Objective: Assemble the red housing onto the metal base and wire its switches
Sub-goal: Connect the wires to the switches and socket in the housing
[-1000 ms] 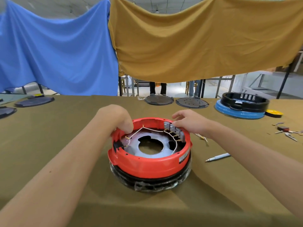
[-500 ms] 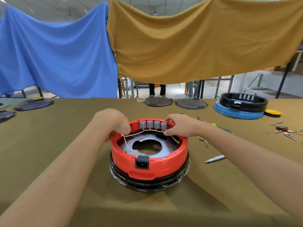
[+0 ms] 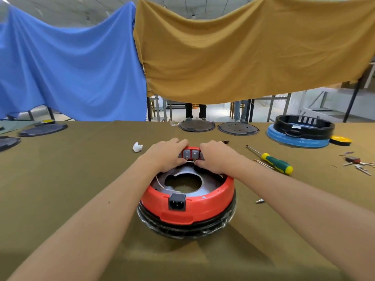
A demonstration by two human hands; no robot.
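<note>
Wiring step: my left hand [image 3: 166,154] and right hand [image 3: 215,157] both pinch thin white wire [image 3: 190,161] under grey switches [image 3: 190,154] on round red plastic housing [image 3: 188,203]; next I need 1 firm terminal push.

Green-handled screwdriver [image 3: 276,162], white scrap [image 3: 137,147]

Two bare forearms enter from the lower left and lower right corners of the frame and narrow toward the centre, with no sleeve showing on either arm. The left hand [image 3: 169,154] and the right hand [image 3: 216,157] are ungloved and carry no ring, watch or band. A small dark mole marks the left forearm at the lower left.
</note>
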